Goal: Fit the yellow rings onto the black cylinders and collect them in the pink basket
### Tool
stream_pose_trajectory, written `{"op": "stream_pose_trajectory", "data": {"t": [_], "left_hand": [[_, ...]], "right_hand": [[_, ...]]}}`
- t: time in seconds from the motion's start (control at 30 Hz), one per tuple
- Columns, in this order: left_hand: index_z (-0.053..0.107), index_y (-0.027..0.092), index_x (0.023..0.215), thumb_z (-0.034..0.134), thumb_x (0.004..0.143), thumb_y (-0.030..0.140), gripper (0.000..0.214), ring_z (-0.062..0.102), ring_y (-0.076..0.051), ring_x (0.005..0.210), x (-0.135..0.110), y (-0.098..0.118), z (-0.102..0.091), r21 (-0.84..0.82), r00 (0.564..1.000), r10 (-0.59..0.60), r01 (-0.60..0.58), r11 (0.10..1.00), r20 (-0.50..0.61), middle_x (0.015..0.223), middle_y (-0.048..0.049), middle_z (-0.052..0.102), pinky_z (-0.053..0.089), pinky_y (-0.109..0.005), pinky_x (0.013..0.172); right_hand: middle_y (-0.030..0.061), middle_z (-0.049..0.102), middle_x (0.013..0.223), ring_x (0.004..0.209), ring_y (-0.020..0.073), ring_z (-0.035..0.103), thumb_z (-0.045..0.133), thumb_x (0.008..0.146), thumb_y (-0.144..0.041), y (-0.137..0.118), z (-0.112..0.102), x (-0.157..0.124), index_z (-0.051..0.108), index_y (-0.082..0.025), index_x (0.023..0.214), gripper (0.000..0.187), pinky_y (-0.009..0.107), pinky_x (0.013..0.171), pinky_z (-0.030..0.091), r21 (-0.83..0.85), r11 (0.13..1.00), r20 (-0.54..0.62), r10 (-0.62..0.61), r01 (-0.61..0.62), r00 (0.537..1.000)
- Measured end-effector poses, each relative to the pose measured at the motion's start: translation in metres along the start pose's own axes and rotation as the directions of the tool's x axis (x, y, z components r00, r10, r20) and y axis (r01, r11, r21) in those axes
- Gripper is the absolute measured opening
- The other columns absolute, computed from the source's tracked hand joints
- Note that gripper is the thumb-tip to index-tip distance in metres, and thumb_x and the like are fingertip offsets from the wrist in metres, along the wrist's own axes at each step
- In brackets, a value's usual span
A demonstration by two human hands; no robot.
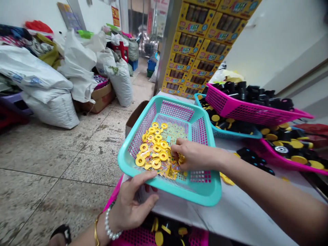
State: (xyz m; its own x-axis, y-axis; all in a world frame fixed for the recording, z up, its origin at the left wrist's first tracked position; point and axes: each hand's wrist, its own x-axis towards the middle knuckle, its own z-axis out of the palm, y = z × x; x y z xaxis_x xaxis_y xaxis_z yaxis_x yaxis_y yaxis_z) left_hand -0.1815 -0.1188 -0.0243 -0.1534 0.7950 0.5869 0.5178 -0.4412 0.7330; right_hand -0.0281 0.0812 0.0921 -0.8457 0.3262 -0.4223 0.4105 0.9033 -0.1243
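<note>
A turquoise plastic basket [167, 191] with mesh walls stands on the white table. In its left and front part lies a heap of yellow ring-shaped plastic pieces [163, 156], mixed with small flat printed bits. My right hand [191, 155] reaches into the basket from the right, its fingers curled down around yellow plastic pieces at the heap's edge; the fingertips are partly hidden. My left hand [135, 201], with a pearl bracelet at the wrist, is at the basket's front left rim. Its forefinger lies against the rim and the thumb is stretched apart below.
Pink baskets [246, 111] of black parts are stacked at right over a blue basket [230, 133] of black-and-yellow parts. Another pink basket [138, 237] sits below the table's front edge. Yellow boxes [191, 44] rise behind. White sacks [48, 99] stand on the tiled floor at left.
</note>
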Motion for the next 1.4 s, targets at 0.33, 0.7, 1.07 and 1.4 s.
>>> {"op": "stream_pose_trajectory", "data": {"t": [0.33,0.7,1.07,1.4], "left_hand": [[0.047,0.026,0.128,0.059,0.083,0.016,0.047,0.063,-0.017,0.091,0.001,-0.003,-0.001,0.004,1.0,-0.001,0.001,1.0,0.013,0.109,-0.0057,0.065,0.055,-0.027,0.073],[0.045,0.025,0.128,0.059,0.083,0.013,0.048,0.065,-0.011,0.08,-0.002,-0.004,0.001,-0.165,0.998,-0.055,0.058,0.985,0.028,0.107,-0.0048,0.063,0.054,-0.023,0.073],[0.063,0.017,0.088,0.052,0.09,0.038,0.024,0.057,-0.01,0.051,0.038,0.008,-0.015,-0.279,0.93,-0.361,0.33,0.902,-0.068,0.061,-0.0006,0.062,0.043,-0.019,0.046],[0.033,0.025,0.141,0.074,0.074,0.033,0.079,0.051,-0.009,0.036,0.065,0.009,-0.001,-0.421,0.74,-0.565,0.41,0.809,-0.365,0.052,0.0097,0.052,0.045,-0.016,0.034]], "right_hand": [[0.013,0.06,0.092,0.074,0.0221,0.061,0.049,0.076,-0.01,0.001,0.015,0.019,0.06,-0.011,0.098,0.024,0.029,0.061,0.041,-0.307,0.943,-0.087,0.108,-0.13,0.99],[0.0097,0.063,0.091,0.075,0.0247,0.063,0.069,0.065,-0.054,-0.015,-0.006,-0.008,0.061,-0.016,0.106,0.056,0.026,0.052,0.039,-0.293,0.95,0.038,0.122,-0.106,0.992],[0.013,0.065,0.094,0.075,0.024,0.064,0.053,0.077,-0.019,-0.019,-0.002,-0.001,0.071,-0.016,0.089,0.022,0.028,0.055,0.045,-0.341,0.93,0.031,0.155,-0.135,0.987],[0.0127,0.067,0.082,0.076,0.0257,0.063,0.059,0.069,-0.013,-0.011,-0.017,0.038,0.071,-0.013,0.087,0.022,0.029,0.058,0.045,-0.363,0.93,0.047,0.081,-0.058,0.996]]}}
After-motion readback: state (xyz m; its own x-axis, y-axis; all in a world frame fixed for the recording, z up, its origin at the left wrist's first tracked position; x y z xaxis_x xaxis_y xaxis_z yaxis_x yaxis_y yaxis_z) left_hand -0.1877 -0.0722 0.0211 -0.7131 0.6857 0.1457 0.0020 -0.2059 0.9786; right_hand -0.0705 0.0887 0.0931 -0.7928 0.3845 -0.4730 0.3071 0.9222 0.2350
